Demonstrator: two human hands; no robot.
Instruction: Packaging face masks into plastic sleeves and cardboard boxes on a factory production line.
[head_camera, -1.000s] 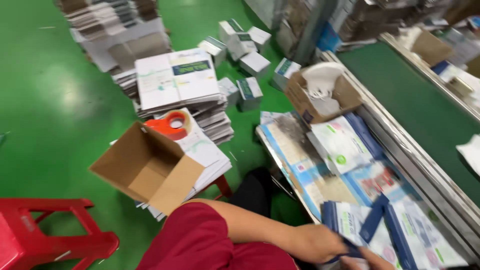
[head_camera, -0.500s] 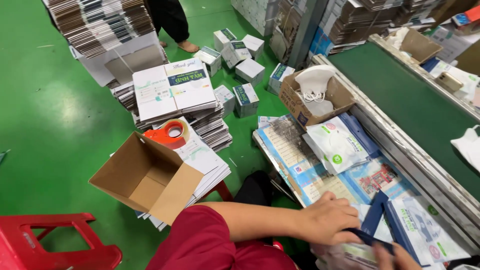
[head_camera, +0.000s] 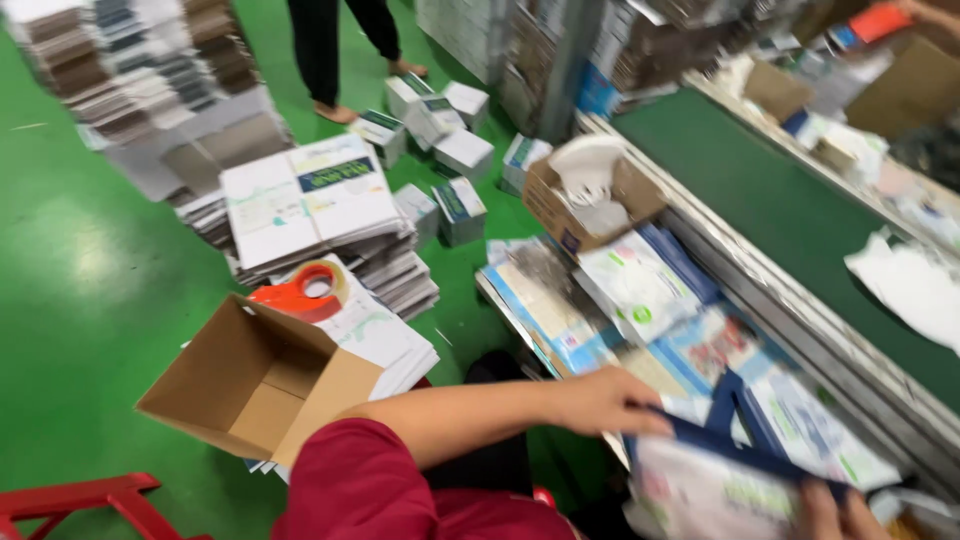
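Observation:
My left hand (head_camera: 605, 400) reaches out from a red sleeve and pinches the left end of a white packet with a dark blue top edge (head_camera: 720, 480). At the bottom right, my right hand (head_camera: 845, 512) grips the same packet's right end. The packet is held low in front of me, over a pile of blue and white flat packets (head_camera: 640, 290) lying on a work surface beside a green conveyor belt (head_camera: 790, 215). The picture is blurred by motion.
An open cardboard box (head_camera: 250, 385) sits at my left next to an orange tape dispenser (head_camera: 305, 290) and stacks of flattened cartons (head_camera: 310, 200). Small boxes (head_camera: 440, 130) litter the green floor. A brown box with white material (head_camera: 590, 195), a red stool (head_camera: 80, 500) and a standing person's legs (head_camera: 335, 50) are nearby.
The view has swung up and right. My left hand has slid left along the blue edge, and the packet has come up between both hands.

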